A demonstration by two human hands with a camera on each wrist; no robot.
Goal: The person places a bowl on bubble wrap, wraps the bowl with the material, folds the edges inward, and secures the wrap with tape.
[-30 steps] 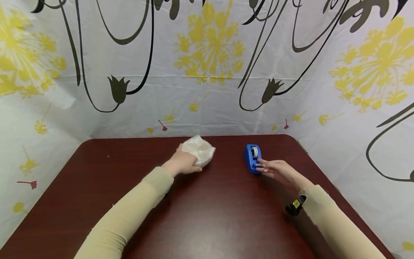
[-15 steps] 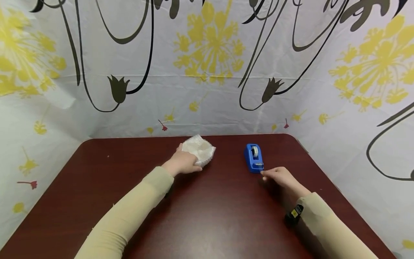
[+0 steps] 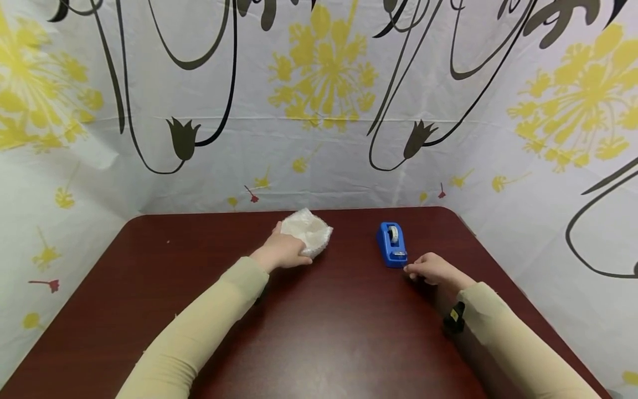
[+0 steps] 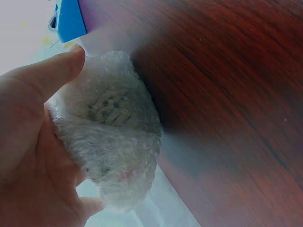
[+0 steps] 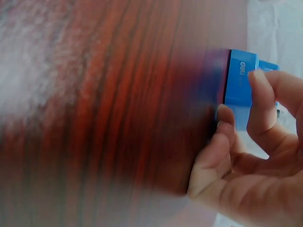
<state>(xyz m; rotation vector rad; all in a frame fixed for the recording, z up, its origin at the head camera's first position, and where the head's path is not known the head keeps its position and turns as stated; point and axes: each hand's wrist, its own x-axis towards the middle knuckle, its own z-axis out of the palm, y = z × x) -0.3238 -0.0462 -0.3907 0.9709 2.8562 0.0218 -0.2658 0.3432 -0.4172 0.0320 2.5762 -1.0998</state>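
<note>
My left hand [image 3: 280, 250] grips a bubble-wrapped bundle [image 3: 310, 233] at the far middle of the table. In the left wrist view, thumb and fingers lie around one side of the bubble-wrapped bundle [image 4: 118, 127]; dark marks show faintly through the wrap, but the item inside is unclear. A blue tape dispenser [image 3: 391, 246] stands to its right, with a white roll in it. Just off the dispenser's near end, my right hand [image 3: 436, 270] has curled fingers. In the right wrist view, a pale translucent strip, seemingly tape [image 5: 240, 118], runs from the dispenser [image 5: 241, 78] towards those fingers.
The dark red-brown table [image 3: 319, 332] has its far edge close behind both objects. A white cloth [image 3: 344, 160] with flower prints hangs behind and at the sides. A black wrist device [image 3: 453, 318] sits at the right sleeve.
My right hand has drawn back from the front of the tape dispenser, its fingers going from spread to pinched. The left hand and the bubble-wrapped bundle have stayed in place.
</note>
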